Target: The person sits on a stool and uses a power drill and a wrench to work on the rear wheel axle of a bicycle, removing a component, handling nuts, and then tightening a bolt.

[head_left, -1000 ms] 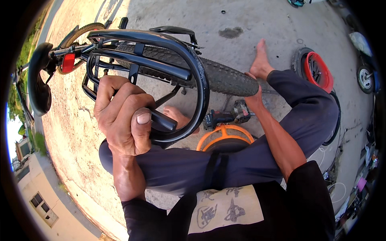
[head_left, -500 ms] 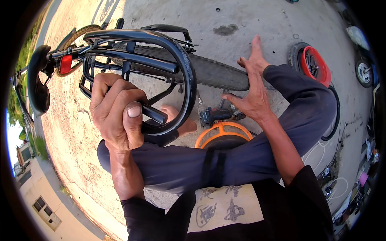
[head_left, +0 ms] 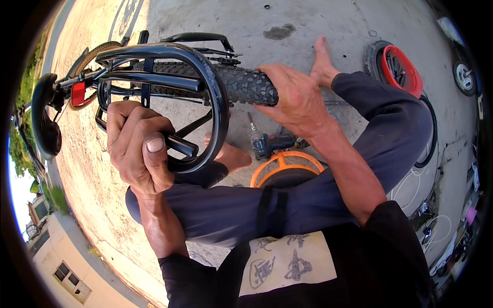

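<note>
My left hand (head_left: 138, 149) is closed round a bar of the black tubular rear rack (head_left: 220, 97) of a bicycle. The rack's rounded end faces me, above my legs. Below and behind it runs the knobby rear tyre (head_left: 246, 84). My right hand (head_left: 300, 105) grips the near end of this tyre, thumb on the lower side and fingers over the upper side; the fingertips are partly hidden. A red reflector (head_left: 78, 94) and the black saddle (head_left: 46, 117) are at the left.
On the ground between my legs lie a cordless impact wrench (head_left: 267, 146) and an orange-rimmed round thing (head_left: 295, 155). A red basin (head_left: 414, 77) with tools leans by a loose tyre (head_left: 374, 59) at the right. White tubing (head_left: 411, 192) and clutter line the right edge.
My right hand, open with fingers spread by the tyre's end before, has moved left and closed on the tyre. The smeared tread now shows sharp knobs. Rack and left hand have shifted slightly left.
</note>
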A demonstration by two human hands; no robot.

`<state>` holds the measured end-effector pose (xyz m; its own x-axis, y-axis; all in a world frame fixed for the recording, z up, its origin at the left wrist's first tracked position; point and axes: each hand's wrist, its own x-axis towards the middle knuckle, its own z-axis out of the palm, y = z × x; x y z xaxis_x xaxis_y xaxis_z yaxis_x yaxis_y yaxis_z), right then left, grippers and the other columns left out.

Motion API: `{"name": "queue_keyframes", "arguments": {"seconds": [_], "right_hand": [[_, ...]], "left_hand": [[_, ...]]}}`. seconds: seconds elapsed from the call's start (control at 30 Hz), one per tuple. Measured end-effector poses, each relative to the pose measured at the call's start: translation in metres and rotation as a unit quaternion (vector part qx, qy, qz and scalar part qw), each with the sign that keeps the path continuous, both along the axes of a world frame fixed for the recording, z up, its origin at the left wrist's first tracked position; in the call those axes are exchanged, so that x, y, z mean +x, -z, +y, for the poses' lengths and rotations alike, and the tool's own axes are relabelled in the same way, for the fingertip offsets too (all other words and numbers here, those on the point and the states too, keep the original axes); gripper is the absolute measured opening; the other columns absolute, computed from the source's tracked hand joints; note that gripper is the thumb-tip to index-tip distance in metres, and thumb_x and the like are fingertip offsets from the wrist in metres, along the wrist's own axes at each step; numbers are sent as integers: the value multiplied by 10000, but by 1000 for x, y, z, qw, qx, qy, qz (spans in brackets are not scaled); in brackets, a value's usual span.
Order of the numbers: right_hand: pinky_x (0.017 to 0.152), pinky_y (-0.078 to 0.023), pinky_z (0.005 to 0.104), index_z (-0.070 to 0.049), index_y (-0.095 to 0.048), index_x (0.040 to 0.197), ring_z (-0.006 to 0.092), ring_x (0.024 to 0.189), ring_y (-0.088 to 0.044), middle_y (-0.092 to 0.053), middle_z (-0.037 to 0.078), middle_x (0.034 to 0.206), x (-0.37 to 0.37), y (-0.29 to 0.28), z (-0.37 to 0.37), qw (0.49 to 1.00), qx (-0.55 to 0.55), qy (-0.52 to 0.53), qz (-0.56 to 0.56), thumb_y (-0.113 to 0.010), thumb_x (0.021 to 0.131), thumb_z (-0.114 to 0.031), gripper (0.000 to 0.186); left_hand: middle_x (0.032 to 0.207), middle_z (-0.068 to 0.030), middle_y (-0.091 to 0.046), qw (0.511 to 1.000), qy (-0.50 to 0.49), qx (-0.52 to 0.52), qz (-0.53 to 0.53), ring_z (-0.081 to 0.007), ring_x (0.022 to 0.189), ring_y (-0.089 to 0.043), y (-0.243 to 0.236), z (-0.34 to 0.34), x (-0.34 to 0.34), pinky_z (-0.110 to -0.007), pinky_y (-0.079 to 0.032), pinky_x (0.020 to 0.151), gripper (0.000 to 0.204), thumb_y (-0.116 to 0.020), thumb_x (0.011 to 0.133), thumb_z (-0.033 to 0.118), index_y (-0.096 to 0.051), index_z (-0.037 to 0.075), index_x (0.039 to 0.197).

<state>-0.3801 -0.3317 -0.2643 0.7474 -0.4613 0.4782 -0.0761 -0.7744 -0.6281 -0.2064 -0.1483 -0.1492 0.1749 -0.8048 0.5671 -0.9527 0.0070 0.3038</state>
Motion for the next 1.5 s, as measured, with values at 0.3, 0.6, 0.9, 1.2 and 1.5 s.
{"name": "queue_keyframes", "arguments": {"seconds": [0.3,0.6,0.9,1.2,1.5], "right_hand": [[698,-556,410,-39,-625,1046,332,817,-688,-673,125,906,0,1,3,1000,-6,14,-12,-866,648,-136,475],[725,-559,402,-16,-627,1061,329,835,-689,-680,137,940,-1,-1,4,1000,-12,9,-13,-858,622,-93,502],[759,-554,397,8,-629,1082,325,864,-693,-690,152,966,1,-1,7,1000,6,-1,-10,-847,586,-74,547],[797,-578,404,13,-650,1056,343,888,-706,-702,141,971,-3,-4,3,999,41,-6,-6,-852,517,-19,576],[919,-515,439,-66,-615,1233,271,1086,-616,-605,71,1171,-34,10,19,976,-155,-56,-143,-826,686,-191,600]], "left_hand": [[683,-105,-546,1000,0,12,-11,-256,753,-479,-2,-1,-3,-376,-378,676,473,-399,1032,313,-574,-5,728],[661,-77,-567,1000,-12,10,11,-265,746,-514,0,0,-4,-377,-400,663,391,-480,972,295,-611,25,722],[669,-80,-578,998,-49,30,12,-270,743,-509,0,11,-7,-394,-411,676,389,-471,933,322,-626,36,720],[669,-86,-577,997,-64,34,8,-279,766,-523,-1,5,-14,-402,-423,695,397,-469,916,313,-629,21,699],[699,-94,-590,999,-23,39,-1,-290,758,-528,-3,-18,0,-396,-425,697,352,-487,942,284,-642,20,767]]}}
